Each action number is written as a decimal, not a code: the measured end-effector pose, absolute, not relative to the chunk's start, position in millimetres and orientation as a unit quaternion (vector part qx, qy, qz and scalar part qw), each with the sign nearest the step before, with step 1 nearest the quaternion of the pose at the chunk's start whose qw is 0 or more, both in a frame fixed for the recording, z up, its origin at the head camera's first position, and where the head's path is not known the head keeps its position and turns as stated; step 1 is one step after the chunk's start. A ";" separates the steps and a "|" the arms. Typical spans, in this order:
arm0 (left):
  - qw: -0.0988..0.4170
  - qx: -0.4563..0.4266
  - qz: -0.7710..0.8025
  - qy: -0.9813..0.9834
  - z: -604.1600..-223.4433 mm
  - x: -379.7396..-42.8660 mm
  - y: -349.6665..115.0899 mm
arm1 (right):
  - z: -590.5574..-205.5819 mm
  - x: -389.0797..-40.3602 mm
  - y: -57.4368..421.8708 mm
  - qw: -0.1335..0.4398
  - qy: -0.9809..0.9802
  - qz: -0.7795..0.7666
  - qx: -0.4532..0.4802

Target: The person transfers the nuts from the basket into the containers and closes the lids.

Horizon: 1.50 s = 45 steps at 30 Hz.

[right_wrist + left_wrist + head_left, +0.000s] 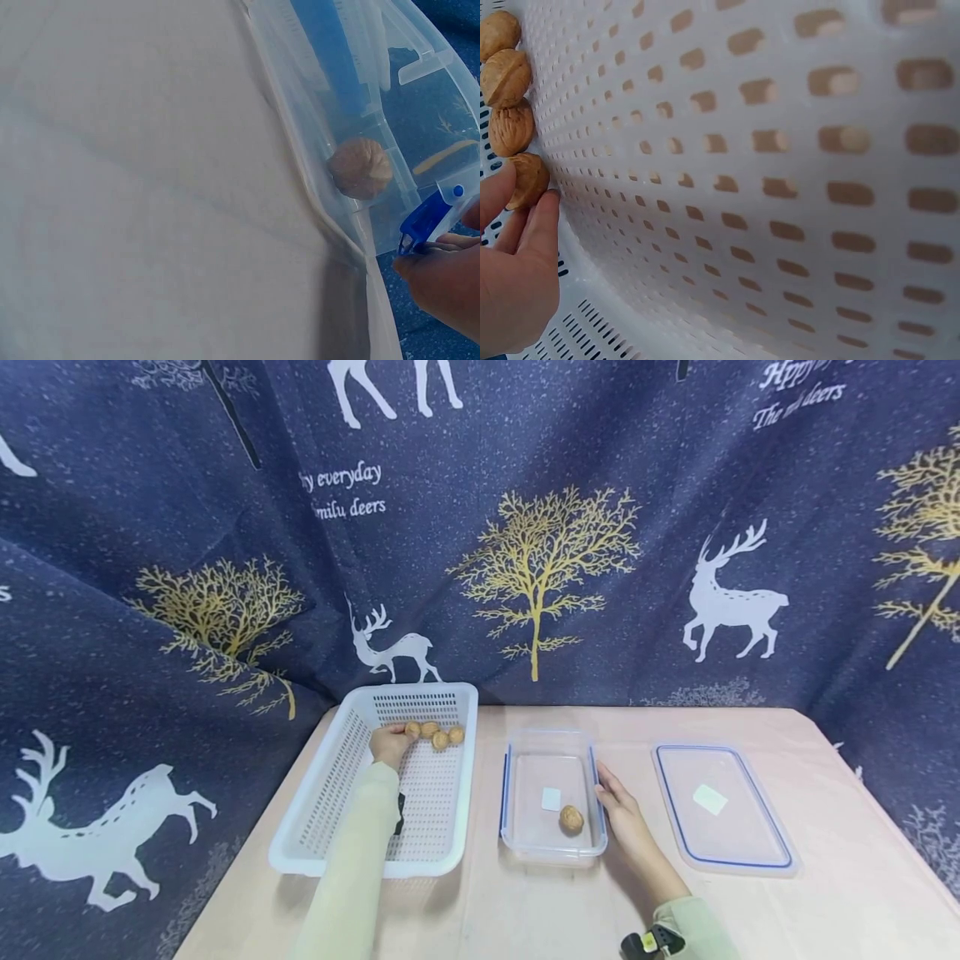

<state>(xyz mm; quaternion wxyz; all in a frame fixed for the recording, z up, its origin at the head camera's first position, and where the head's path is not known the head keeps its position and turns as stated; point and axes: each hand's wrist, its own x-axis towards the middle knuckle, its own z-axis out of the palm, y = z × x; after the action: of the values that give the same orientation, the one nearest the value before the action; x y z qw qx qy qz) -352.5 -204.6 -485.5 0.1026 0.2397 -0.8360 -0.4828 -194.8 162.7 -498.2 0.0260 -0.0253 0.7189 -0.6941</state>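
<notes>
The left hand (391, 746) is down inside a white basket (431, 802) on the left side of the table (487, 927). Its thumb and fingers are nearly closed, with a brown walnut (529, 182) pinched between them. Three other walnuts (440, 740) sit close by, near the far right corner of the basket. The right hand (626, 818) is at the right side of a clear box (531, 822), which stands just beside the basket. Its fingers are loose and partly open, resting along the outside of the box near a blue clip (426, 217); I cannot tell if they touch the clip. One lone walnut (572, 818) sits in the near part of the box, beside a small pale square (551, 799). The box has no lid on. A clear lid (720, 835) with a blue line around its edge lies flat on the table, to the right of the right hand. It has a pale square (709, 799) too. Behind the table hangs a dark blue cloth (600, 677) with white deer (731, 602) and yellow trees (535, 627).
</notes>
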 end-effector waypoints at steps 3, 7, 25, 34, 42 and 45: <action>0.106 0.246 -0.487 -0.832 -484.2 -351.7 -205.1 | -498.5 -194.9 162.3 0.028 0.718 -0.695 -0.028; 0.118 0.243 -0.495 -0.826 -481.0 -350.1 -206.2 | -499.2 -195.1 162.1 0.026 0.720 -0.693 -0.027; 0.153 0.189 -0.543 -0.804 -459.1 -349.2 -206.1 | -499.3 -195.3 162.3 0.027 0.719 -0.694 -0.022; 0.141 0.176 -0.609 -0.761 -439.8 -346.1 -194.4 | -499.5 -194.0 163.3 0.025 0.720 -0.693 -0.024; 0.122 0.141 -0.647 -0.739 -435.5 -344.3 -189.2 | -499.7 -194.6 163.5 0.027 0.720 -0.693 -0.024; 0.110 0.137 -0.664 -0.726 -429.5 -341.2 -185.9 | -499.7 -195.2 163.8 0.027 0.721 -0.692 -0.025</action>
<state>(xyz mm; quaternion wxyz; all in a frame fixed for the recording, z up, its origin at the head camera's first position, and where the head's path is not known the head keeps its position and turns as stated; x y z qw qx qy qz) -341.2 -185.9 -429.5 0.1103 0.1374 -0.7264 -0.6643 -195.2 163.8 -499.7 0.0273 -0.0250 0.7211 -0.6918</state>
